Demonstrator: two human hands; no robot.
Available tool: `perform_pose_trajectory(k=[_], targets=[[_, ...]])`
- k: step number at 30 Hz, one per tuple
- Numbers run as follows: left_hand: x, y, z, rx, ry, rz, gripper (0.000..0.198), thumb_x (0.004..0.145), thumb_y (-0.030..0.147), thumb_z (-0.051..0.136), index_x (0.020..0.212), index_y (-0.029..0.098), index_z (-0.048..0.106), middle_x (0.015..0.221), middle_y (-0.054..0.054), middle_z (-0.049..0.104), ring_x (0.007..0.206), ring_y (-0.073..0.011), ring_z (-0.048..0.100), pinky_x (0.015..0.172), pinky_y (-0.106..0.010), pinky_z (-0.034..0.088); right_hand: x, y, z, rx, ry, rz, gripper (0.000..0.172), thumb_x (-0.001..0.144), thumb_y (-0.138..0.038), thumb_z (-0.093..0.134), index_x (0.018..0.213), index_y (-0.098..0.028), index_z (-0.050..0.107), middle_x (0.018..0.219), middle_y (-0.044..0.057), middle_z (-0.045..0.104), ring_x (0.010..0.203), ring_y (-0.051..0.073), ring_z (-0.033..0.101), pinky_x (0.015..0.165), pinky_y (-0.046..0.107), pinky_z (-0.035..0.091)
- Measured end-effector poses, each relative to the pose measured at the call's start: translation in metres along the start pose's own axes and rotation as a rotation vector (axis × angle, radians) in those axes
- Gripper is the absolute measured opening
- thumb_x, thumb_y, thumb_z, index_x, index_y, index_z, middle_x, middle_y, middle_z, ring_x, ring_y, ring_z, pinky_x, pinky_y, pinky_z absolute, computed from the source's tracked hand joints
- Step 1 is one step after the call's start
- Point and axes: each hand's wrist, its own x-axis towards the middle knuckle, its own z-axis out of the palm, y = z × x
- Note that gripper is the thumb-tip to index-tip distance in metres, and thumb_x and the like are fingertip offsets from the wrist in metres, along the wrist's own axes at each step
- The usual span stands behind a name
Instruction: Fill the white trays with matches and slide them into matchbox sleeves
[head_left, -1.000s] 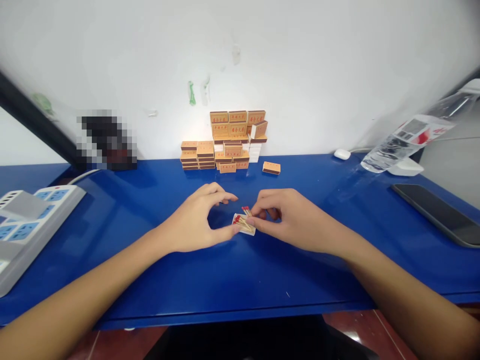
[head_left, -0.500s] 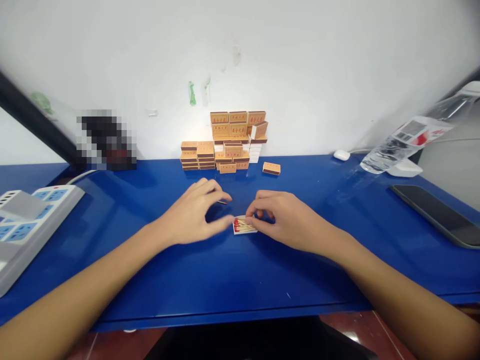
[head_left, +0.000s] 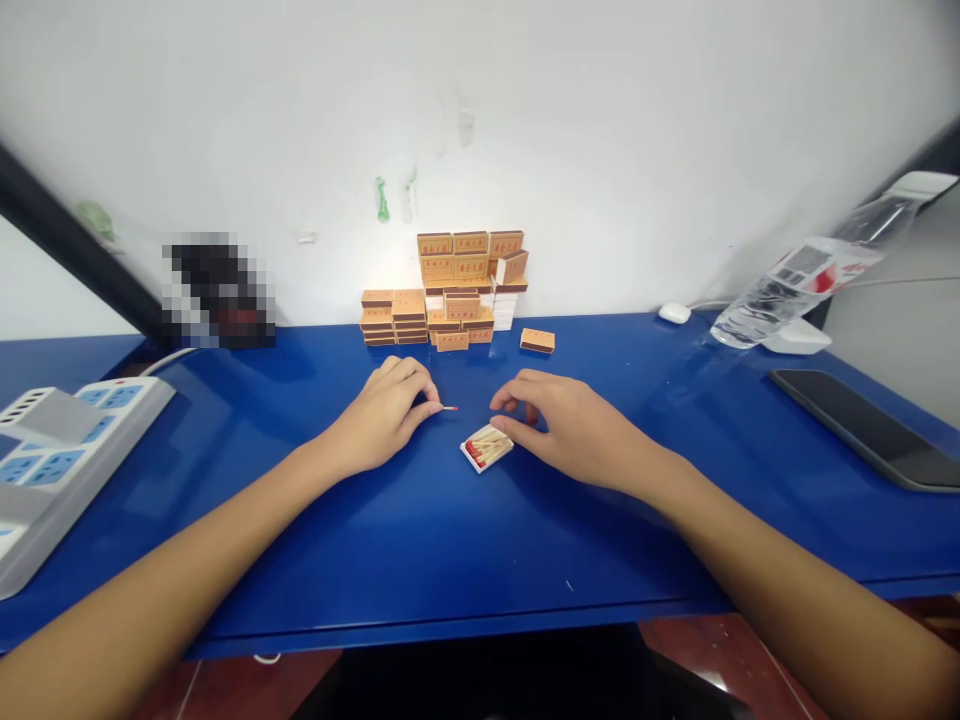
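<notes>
A single match (head_left: pixel 450 408) with a pinkish-red head pokes out to the right from the thumb and forefinger of my left hand (head_left: pixel 394 412), which is closed in a pinch on it just above the table. Between my hands a white matchbox tray (head_left: pixel 497 461) lies at an angle on the table, filled with red-headed matches (head_left: pixel 484 447). My right hand (head_left: pixel 559 420) is at the tray's upper right, thumb and fingers apart with nothing between them. Its thumb tip is at the tray's edge; whether it touches I cannot tell.
Yellow-orange matchboxes (head_left: pixel 454 290) are stacked against the wall, with one loose matchbox (head_left: pixel 538 341) to their right. On the left stands a power strip (head_left: pixel 97 450). A phone (head_left: pixel 862 425), a tilted plastic bottle (head_left: pixel 787 285) and a white earbud case (head_left: pixel 674 313) are on the right.
My left hand has closed its thumb and forefinger on the match. The right fingers have come away from the matches in the tray, and the tray has turned to a slant.
</notes>
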Motion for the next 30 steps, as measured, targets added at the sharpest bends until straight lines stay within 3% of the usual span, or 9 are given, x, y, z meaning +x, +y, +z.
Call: perform_pose_trajectory(k=[4,10,14,18,21,24,27,30], targets=[[-0.001,0.019,0.002,-0.272,0.079,-0.097,0.023,0.106,0.038,0.053,0.098,0.020,0.064,0.106,-0.005,0.066,0.102,-0.0226,0.055,0.095,-0.039,0.042,0.001,-0.002,0.000,0.021,-0.055,0.024,0.017,0.099,-0.029,0.064,0.093,-0.021,0.077,0.087,0.003,0.071,0.075,0.016,0.061,0.069,0.032,0.043],[-0.005,0.051,0.001,-0.862,-0.038,-0.306,0.037,0.102,0.055,0.058,0.098,0.019,0.068,0.092,-0.001,0.065,0.083,-0.0155,0.055,0.077,-0.029,0.043,0.004,-0.015,0.007,0.533,0.167,0.021,0.015,0.094,-0.034,0.073,0.099,-0.021,0.076,0.091,0.002,0.070,0.075,0.014,0.061,0.062,0.028,0.047],[-0.007,0.058,0.001,-0.981,0.003,-0.339,0.037,0.100,0.054,0.063,0.091,0.018,0.068,0.085,0.000,0.064,0.077,-0.0124,0.053,0.074,-0.026,0.042,0.003,-0.023,0.011,0.773,0.207,0.025,0.019,0.090,-0.038,0.078,0.100,-0.022,0.077,0.096,0.004,0.071,0.084,0.017,0.063,0.064,0.028,0.050],[-0.007,0.057,0.004,-1.010,-0.025,-0.358,0.036,0.098,0.054,0.066,0.097,0.018,0.069,0.092,-0.002,0.068,0.085,-0.0156,0.059,0.078,-0.029,0.046,0.003,-0.026,0.013,0.847,0.211,-0.001,0.020,0.088,-0.039,0.081,0.097,-0.022,0.079,0.096,0.004,0.072,0.085,0.017,0.064,0.066,0.029,0.052],[-0.008,0.057,0.007,-0.843,0.013,-0.322,0.038,0.100,0.056,0.061,0.103,0.018,0.066,0.100,-0.004,0.070,0.091,-0.0193,0.062,0.081,-0.034,0.047,0.004,-0.022,0.009,0.793,0.233,-0.014,0.017,0.090,-0.039,0.080,0.093,-0.022,0.078,0.096,0.004,0.073,0.086,0.018,0.066,0.065,0.029,0.052],[-0.012,0.057,0.011,-0.365,0.122,-0.197,0.048,0.090,0.062,0.072,0.110,0.020,0.062,0.106,-0.005,0.068,0.098,-0.0236,0.060,0.088,-0.041,0.045,0.004,-0.013,0.000,0.539,0.257,-0.101,0.011,0.093,-0.034,0.076,0.094,-0.022,0.077,0.090,0.003,0.071,0.079,0.016,0.063,0.062,0.029,0.048],[-0.015,0.057,0.017,-0.022,0.071,-0.106,0.064,0.077,0.071,0.080,0.111,0.020,0.062,0.107,-0.005,0.066,0.100,-0.0275,0.057,0.089,-0.046,0.043,0.003,-0.005,-0.008,0.303,0.180,-0.189,0.007,0.094,-0.029,0.074,0.093,-0.022,0.077,0.087,0.002,0.067,0.074,0.015,0.060,0.064,0.029,0.047],[-0.015,0.058,0.021,0.063,0.001,-0.078,0.052,0.083,0.067,0.076,0.100,0.020,0.065,0.102,-0.005,0.064,0.096,-0.0267,0.056,0.085,-0.045,0.043,0.001,-0.001,-0.007,0.183,0.025,-0.245,0.008,0.097,-0.027,0.071,0.098,-0.022,0.077,0.094,0.003,0.066,0.079,0.015,0.061,0.070,0.029,0.048]])
